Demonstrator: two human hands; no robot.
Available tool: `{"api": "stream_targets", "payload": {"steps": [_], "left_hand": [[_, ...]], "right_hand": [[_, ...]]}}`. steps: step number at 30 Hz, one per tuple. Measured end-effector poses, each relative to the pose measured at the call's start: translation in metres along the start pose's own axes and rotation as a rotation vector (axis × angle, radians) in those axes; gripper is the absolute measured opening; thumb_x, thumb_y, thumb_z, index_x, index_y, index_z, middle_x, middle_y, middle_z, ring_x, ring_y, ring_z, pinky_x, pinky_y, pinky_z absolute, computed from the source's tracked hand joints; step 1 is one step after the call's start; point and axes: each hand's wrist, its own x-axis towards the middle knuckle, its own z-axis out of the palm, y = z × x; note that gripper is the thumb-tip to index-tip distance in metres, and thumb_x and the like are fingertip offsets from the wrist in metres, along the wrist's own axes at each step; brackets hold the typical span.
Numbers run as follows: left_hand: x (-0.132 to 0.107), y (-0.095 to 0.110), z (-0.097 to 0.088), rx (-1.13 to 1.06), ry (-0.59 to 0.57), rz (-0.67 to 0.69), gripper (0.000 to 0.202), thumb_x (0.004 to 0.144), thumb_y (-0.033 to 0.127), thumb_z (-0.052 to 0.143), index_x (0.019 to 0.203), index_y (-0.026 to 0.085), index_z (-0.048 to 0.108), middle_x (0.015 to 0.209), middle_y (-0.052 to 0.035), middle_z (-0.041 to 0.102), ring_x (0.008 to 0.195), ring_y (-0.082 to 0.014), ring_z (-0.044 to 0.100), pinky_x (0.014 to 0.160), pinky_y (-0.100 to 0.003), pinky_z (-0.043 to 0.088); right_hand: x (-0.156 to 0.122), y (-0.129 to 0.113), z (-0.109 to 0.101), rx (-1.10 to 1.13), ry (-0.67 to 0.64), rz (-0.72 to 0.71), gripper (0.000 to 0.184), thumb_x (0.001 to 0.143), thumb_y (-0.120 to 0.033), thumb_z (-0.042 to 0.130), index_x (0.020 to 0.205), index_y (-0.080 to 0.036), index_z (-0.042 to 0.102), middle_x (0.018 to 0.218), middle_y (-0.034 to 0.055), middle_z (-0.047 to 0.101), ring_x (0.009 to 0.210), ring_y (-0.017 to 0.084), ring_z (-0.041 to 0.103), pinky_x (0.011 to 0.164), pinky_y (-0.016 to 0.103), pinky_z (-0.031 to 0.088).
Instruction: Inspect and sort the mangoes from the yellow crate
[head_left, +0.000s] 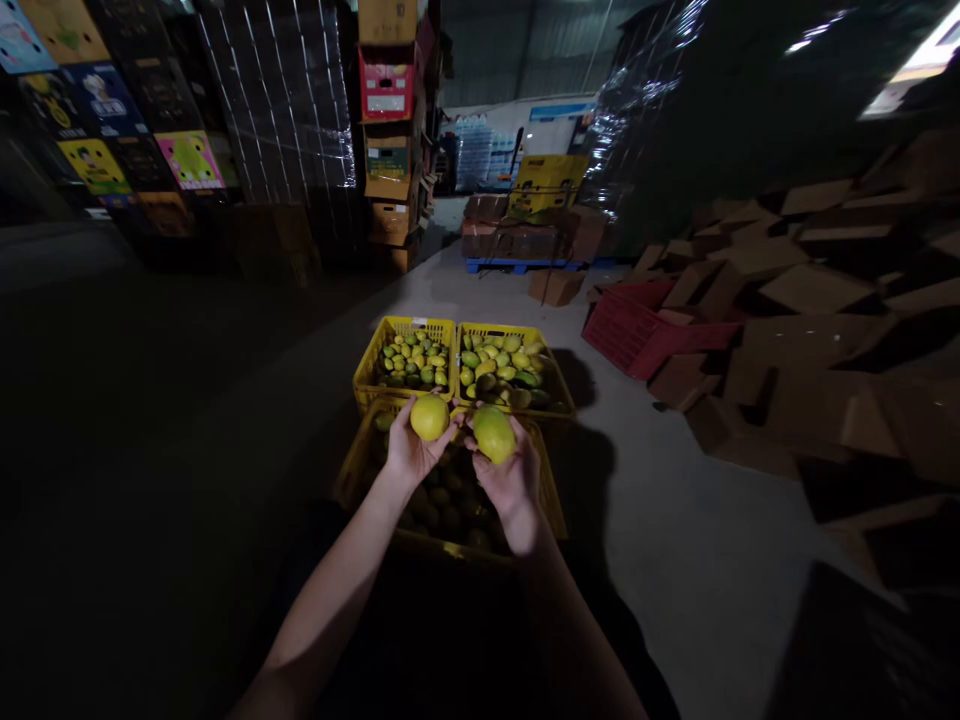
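My left hand is closed around a round yellow lemon. In my right hand sits a larger, greener lemon, with the fingers curled under and behind it. Both fruits are held up side by side, a small gap apart, over the near yellow crate. Darker, shaded fruit fills that crate. Just beyond stand a left yellow crate of small yellow and green lemons and a right yellow crate with larger ones.
At right lies a heap of cardboard boxes with a red crate. Behind are a stacked column of cartons, a blue pallet with boxes, and wrapped stacks. A small carton sits on the grey floor.
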Motion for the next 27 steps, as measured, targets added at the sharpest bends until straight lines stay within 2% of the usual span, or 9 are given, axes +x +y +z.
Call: {"api": "stream_targets", "payload": {"steps": [2, 4, 7, 10, 15, 19, 27], "left_hand": [[-0.001, 0.0, 0.0, 0.012, -0.039, -0.005, 0.033, 0.088, 0.035, 0.041, 0.107, 0.017, 0.061, 0.088, -0.0085, 0.069, 0.065, -0.0146, 0.066, 0.053, -0.021, 0.052], [-0.001, -0.002, -0.001, -0.019, -0.002, -0.002, 0.032, 0.087, 0.035, 0.042, 0.1, 0.015, 0.063, 0.08, -0.0077, 0.069, 0.062, -0.0145, 0.066, 0.052, -0.021, 0.052], [0.0, -0.008, -0.004, -0.141, 0.084, 0.045, 0.028, 0.083, 0.03, 0.045, 0.091, 0.011, 0.064, 0.079, -0.0092, 0.069, 0.075, -0.0178, 0.067, 0.066, -0.025, 0.055], [0.002, -0.015, -0.008, -0.237, 0.088, 0.102, 0.025, 0.078, 0.024, 0.047, 0.091, 0.012, 0.064, 0.087, -0.0093, 0.069, 0.088, -0.0191, 0.065, 0.076, -0.029, 0.053], [0.0, -0.016, -0.01, -0.232, 0.064, 0.164, 0.026, 0.075, 0.025, 0.047, 0.092, 0.017, 0.065, 0.093, -0.008, 0.068, 0.098, -0.0201, 0.061, 0.085, -0.035, 0.049], [-0.002, -0.012, -0.01, -0.234, 0.05, 0.162, 0.025, 0.076, 0.026, 0.047, 0.091, 0.017, 0.065, 0.093, -0.0069, 0.068, 0.098, -0.0192, 0.061, 0.086, -0.034, 0.049], [-0.004, -0.006, -0.014, -0.297, 0.051, 0.161, 0.026, 0.077, 0.022, 0.046, 0.093, 0.016, 0.065, 0.09, -0.0051, 0.069, 0.095, -0.0175, 0.063, 0.087, -0.032, 0.049]], "right_hand": [[0.001, 0.001, -0.001, 0.056, -0.013, -0.019, 0.026, 0.078, -0.04, 0.053, 0.091, -0.021, 0.064, 0.081, 0.0033, 0.07, 0.071, 0.015, 0.064, 0.052, 0.024, 0.051], [0.002, 0.005, 0.0, 0.102, -0.026, -0.047, 0.023, 0.079, -0.039, 0.051, 0.089, -0.023, 0.064, 0.084, 0.0015, 0.07, 0.077, 0.015, 0.064, 0.059, 0.025, 0.053], [0.001, 0.011, 0.005, 0.135, -0.009, -0.039, 0.016, 0.077, -0.03, 0.053, 0.088, -0.025, 0.064, 0.091, 0.0002, 0.071, 0.087, 0.015, 0.064, 0.073, 0.028, 0.054], [0.0, 0.016, 0.01, 0.224, 0.056, 0.0, 0.019, 0.076, -0.025, 0.053, 0.091, -0.023, 0.064, 0.092, -0.0003, 0.071, 0.092, 0.015, 0.064, 0.081, 0.028, 0.054], [0.001, 0.019, 0.014, 0.308, 0.106, 0.034, 0.022, 0.075, -0.021, 0.051, 0.093, -0.021, 0.063, 0.093, 0.0022, 0.072, 0.098, 0.019, 0.064, 0.081, 0.033, 0.055], [0.004, 0.022, 0.012, 0.311, 0.094, 0.051, 0.024, 0.071, -0.016, 0.053, 0.092, -0.02, 0.063, 0.093, 0.0015, 0.072, 0.096, 0.018, 0.065, 0.081, 0.03, 0.055], [0.008, 0.03, 0.01, 0.208, 0.049, 0.013, 0.02, 0.068, -0.02, 0.054, 0.087, -0.021, 0.062, 0.09, 0.0039, 0.072, 0.096, 0.018, 0.064, 0.079, 0.031, 0.056]]}}
